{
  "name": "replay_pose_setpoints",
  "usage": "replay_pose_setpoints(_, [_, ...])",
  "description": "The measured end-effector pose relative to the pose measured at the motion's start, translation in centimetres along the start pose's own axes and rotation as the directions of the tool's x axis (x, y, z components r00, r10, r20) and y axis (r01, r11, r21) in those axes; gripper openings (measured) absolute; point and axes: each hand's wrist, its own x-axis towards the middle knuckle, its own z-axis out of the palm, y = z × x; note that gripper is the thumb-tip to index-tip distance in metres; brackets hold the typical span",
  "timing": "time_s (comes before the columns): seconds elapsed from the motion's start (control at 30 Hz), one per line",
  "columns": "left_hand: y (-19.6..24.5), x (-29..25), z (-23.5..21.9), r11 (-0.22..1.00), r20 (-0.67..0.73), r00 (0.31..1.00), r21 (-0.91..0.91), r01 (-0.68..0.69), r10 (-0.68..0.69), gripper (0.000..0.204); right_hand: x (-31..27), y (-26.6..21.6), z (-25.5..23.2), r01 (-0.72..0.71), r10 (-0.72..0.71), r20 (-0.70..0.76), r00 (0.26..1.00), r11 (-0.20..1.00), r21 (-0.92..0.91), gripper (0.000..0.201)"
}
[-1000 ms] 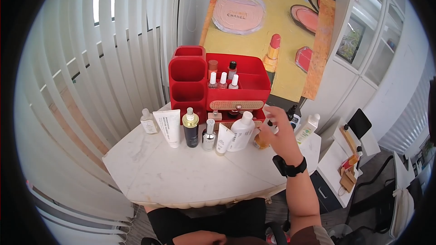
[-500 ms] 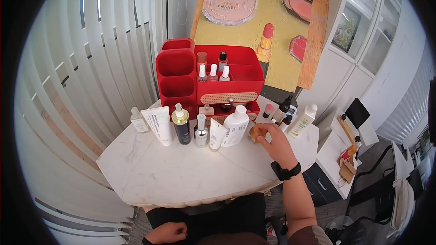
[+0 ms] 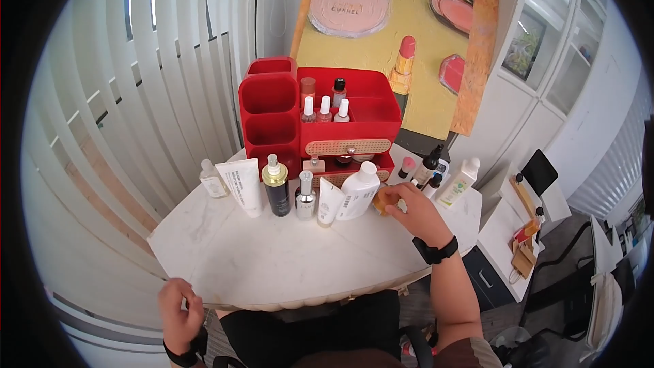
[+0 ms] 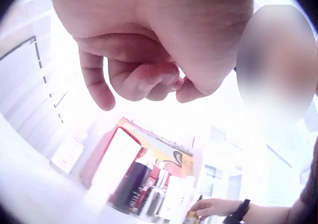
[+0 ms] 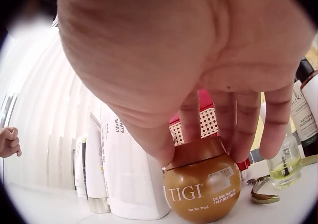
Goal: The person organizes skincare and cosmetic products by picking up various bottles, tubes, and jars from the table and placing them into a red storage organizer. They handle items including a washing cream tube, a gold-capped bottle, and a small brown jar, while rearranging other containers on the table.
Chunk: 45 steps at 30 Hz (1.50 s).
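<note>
My right hand grips the brown lid of a round amber TIGI treatment mask jar, thumb on one side and fingers on the other. The jar stands on the marble tabletop, just right of a white bottle. My left hand is raised by the table's front left edge, its fingers loosely curled around nothing. In the right wrist view, a gold-coloured curved item and a small bottle of yellow-green liquid are to the jar's right.
A red organizer with nail polish bottles stands behind, its lower drawer out. Left of the white bottle run a small tube, a silver bottle, a dark spray bottle and a large tube. More bottles stand right.
My right hand has come down from above the jar and taken hold of its lid. The left hand has risen from my lap to the table's left front edge.
</note>
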Motion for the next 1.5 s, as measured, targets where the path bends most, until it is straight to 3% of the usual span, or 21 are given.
replay_pose_setpoints(0.07, [0.1, 1.7, 0.5, 0.988, -0.100, 0.985, 0.085, -0.132, 0.140, 0.014, 0.3, 0.3, -0.2, 0.002, -0.002, 0.021, 1.000, 1.000, 0.000, 0.036])
replay_pose_setpoints(0.2, [2.6, 4.4, 1.9, 0.975, -0.078, 0.973, 0.054, -0.213, 0.217, 0.013, 1.0, 0.6, -0.3, -0.037, 0.034, 0.084, 0.996, 0.999, 0.036, 0.041])
replay_pose_setpoints(0.23, [2.9, 5.4, 2.3, 0.956, 0.004, 0.958, 0.076, -0.285, 0.285, 0.014, 1.3, 0.7, -0.5, -0.027, 0.020, 0.110, 0.994, 0.998, 0.061, 0.042])
replay_pose_setpoints(0.27, [3.3, 6.3, 2.9, 0.954, 0.001, 0.957, 0.079, -0.288, 0.288, 0.014, 1.6, 0.7, -0.8, -0.023, 0.016, 0.107, 0.994, 0.998, 0.062, 0.042])
replay_pose_setpoints(0.33, [4.5, 7.7, 4.7, 0.944, 0.381, 0.880, 0.050, -0.326, 0.283, 0.016, 2.7, 0.8, -1.7, -0.198, 0.180, 0.222, 0.958, 0.978, 0.062, 0.042])
replay_pose_setpoints(0.37, [5.1, 8.1, 5.6, 0.942, 0.381, 0.879, 0.053, -0.332, 0.288, 0.016, 3.2, 1.1, -2.0, -0.197, 0.178, 0.216, 0.960, 0.978, 0.066, 0.042])
replay_pose_setpoints(0.43, [6.3, 8.6, 7.9, 0.873, 0.603, 0.692, -0.015, -0.488, 0.397, 0.018, 3.9, 2.0, -2.4, -0.132, 0.113, 0.219, 0.969, 0.988, 0.075, 0.040])
replay_pose_setpoints(0.47, [6.7, 8.6, 9.2, 0.871, 0.607, 0.688, -0.014, -0.491, 0.398, 0.018, 4.4, 2.1, -2.6, -0.135, 0.115, 0.216, 0.970, 0.988, 0.079, 0.040])
replay_pose_setpoints(0.53, [7.2, 8.4, 11.8, 0.767, 0.706, 0.489, -0.120, -0.630, 0.512, 0.018, 5.2, 1.9, -2.5, -0.112, 0.101, 0.206, 0.973, 0.993, 0.046, 0.035])
replay_pose_setpoints(0.57, [7.6, 8.5, 12.8, 0.768, 0.708, 0.490, -0.115, -0.630, 0.508, 0.018, 5.4, 1.9, -2.3, -0.110, 0.098, 0.206, 0.974, 0.993, 0.050, 0.035])
replay_pose_setpoints(0.63, [8.4, 8.7, 14.6, 0.713, 0.798, 0.328, -0.171, -0.680, 0.505, 0.024, 5.6, 1.7, -2.0, -0.102, 0.103, 0.154, 0.983, 0.995, -0.015, 0.034])
replay_pose_setpoints(0.77, [9.9, 9.2, 17.2, 0.720, 0.831, 0.285, -0.184, -0.669, 0.477, 0.028, 5.2, 0.8, -2.1, -0.150, 0.153, 0.160, 0.975, 0.988, -0.029, 0.028])
replay_pose_setpoints(0.87, [10.2, 9.3, 18.8, 0.728, 0.829, 0.284, -0.198, -0.656, 0.482, 0.031, 4.8, 1.4, -1.4, -0.071, 0.072, 0.083, 0.994, 0.997, -0.011, 0.028])
replay_pose_setpoints(0.93, [10.4, 9.3, 19.5, 0.684, 0.786, 0.313, -0.184, -0.706, 0.534, 0.030, 4.8, 1.8, -0.8, 0.069, -0.071, 0.078, 0.994, 0.997, 0.024, 0.031])
replay_pose_setpoints(1.03, [10.6, 9.3, 19.9, 0.706, 0.792, 0.322, -0.184, -0.684, 0.519, 0.030, 4.6, 1.2, -0.5, 0.028, -0.028, 0.164, 0.986, 1.000, 0.000, 0.044])
replay_pose_setpoints(1.17, [11.3, 9.5, 20.2, 0.712, 0.813, 0.301, -0.186, -0.677, 0.499, 0.030, 4.6, 1.6, -0.4, 0.040, -0.031, 0.164, 0.986, 0.998, -0.050, 0.049])
replay_pose_setpoints(1.27, [11.1, 9.4, 20.5, 0.681, 0.818, 0.294, -0.155, -0.716, 0.495, 0.031, 4.6, 0.9, -1.0, -0.035, 0.053, 0.258, 0.965, 0.997, -0.074, 0.049])
replay_pose_setpoints(1.37, [10.9, 9.3, 20.3, 0.679, 0.809, 0.293, -0.169, -0.715, 0.510, 0.032, 4.6, 1.3, -0.7, -0.004, 0.009, 0.273, 0.962, 1.000, -0.019, 0.049])
replay_pose_setpoints(1.43, [11.0, 9.4, 20.2, 0.641, 0.836, 0.262, -0.133, -0.756, 0.483, 0.034, 4.6, 1.8, -0.6, 0.135, -0.141, 0.172, 0.975, 0.990, 0.042, 0.052])
replay_pose_setpoints(1.5, [10.8, 9.1, 20.3, 0.617, 0.836, 0.261, -0.113, -0.779, 0.482, 0.028, 4.6, 1.5, -0.7, 0.114, -0.125, 0.186, 0.975, 0.991, 0.069, 0.053])
